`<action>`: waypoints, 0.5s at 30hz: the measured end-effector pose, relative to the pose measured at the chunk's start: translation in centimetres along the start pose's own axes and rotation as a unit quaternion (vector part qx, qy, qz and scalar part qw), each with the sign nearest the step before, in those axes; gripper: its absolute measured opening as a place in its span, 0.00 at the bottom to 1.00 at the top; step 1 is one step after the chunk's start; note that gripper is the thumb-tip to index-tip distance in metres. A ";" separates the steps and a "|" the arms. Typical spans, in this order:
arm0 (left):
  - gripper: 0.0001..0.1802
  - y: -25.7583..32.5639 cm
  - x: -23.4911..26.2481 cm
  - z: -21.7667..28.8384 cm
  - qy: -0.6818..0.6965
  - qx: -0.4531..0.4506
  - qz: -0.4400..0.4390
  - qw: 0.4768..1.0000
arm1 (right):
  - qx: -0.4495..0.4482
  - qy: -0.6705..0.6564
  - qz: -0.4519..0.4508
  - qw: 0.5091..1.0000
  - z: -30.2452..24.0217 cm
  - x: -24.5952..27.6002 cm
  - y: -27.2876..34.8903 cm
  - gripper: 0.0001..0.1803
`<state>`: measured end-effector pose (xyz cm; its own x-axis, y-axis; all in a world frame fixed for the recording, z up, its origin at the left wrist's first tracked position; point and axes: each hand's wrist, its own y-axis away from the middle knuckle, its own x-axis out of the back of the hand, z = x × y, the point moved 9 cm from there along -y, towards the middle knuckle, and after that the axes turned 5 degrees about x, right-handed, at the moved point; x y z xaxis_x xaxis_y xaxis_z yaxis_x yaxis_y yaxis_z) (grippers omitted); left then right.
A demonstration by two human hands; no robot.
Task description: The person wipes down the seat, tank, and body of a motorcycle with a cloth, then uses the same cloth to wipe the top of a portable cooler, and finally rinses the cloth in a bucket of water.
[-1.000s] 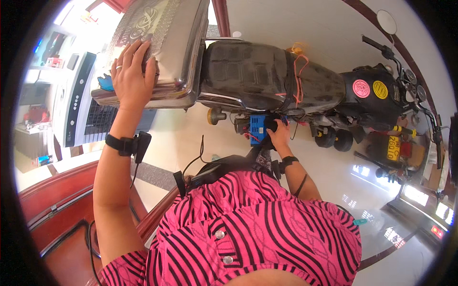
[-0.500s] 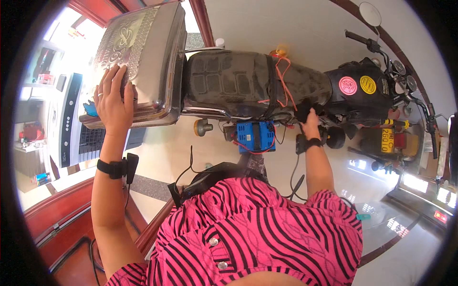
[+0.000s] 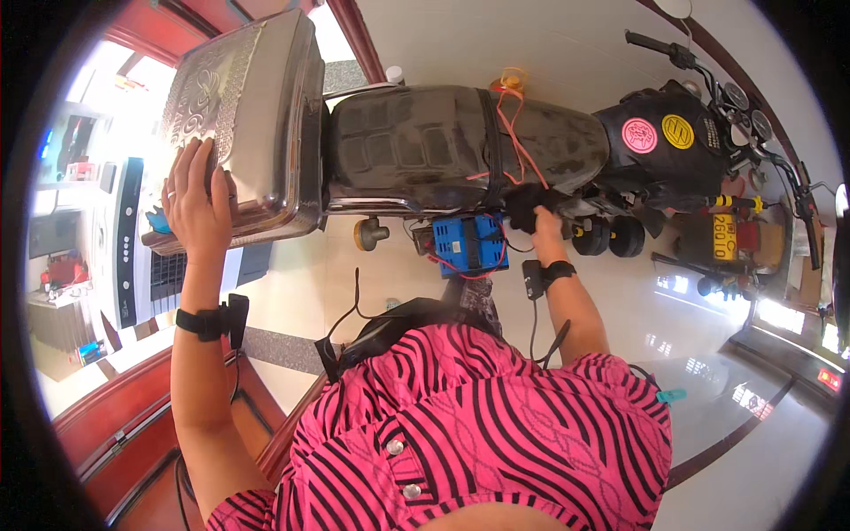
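The left hand (image 3: 197,202) lies flat and open on the lid of the embossed metal cargo box (image 3: 243,106), fingers spread, gripping nothing; the box sits at 10 o'clock, mounted behind the black motorcycle seat (image 3: 416,142). The right hand (image 3: 542,221) reaches just under the seat at 1 o'clock, closed on a black cloth (image 3: 529,203) pressed against the frame. A blue battery (image 3: 469,246) sits just beside that hand, toward 12 o'clock, with red wires (image 3: 509,133) running over the seat. 2 round stickers (image 3: 639,135) mark the fuel tank (image 3: 660,155) at 2 o'clock.
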<state>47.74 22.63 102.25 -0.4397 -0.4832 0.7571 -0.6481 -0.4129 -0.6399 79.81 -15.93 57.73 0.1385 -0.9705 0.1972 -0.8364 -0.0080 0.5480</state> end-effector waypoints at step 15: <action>0.20 -0.2 -0.1 0.5 0.028 -0.017 0.004 0.999 | 0.003 -0.153 0.001 0.988 -5.2 4.3 -10.5 0.40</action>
<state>48.19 22.34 102.22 -0.4778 -0.4425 0.7589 -0.6645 -0.3830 -0.6416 91.94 -18.79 57.02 -0.0302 -0.9979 -0.0570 -0.8395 -0.0057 0.5434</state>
